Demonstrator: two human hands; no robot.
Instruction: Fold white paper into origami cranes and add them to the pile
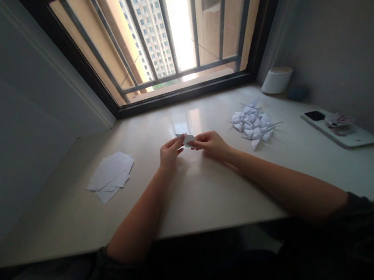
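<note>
Left of the phone (pixel 353 138) (marking too blurred), I had the left hand (pixel 168 154) and right hand (pixel 213 143) pinching folded paper (pixel 188 138) between fingers (pixel 199 144).

both hands (pixel 213 143) hold folded white paper (pixel 189 139) between them

My pale, glossy desk (pixel 198 201) carries flat white sheets (pixel 110 173) on my left; folded paper pieces (pixel 253 123), a phone (pixel 353 137) and a white cylinder (pixel 276 81) on my right.

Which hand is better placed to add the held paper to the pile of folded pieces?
Likely the right hand: like the left hand, it holds the paper, but it is nearer the pile.
</note>
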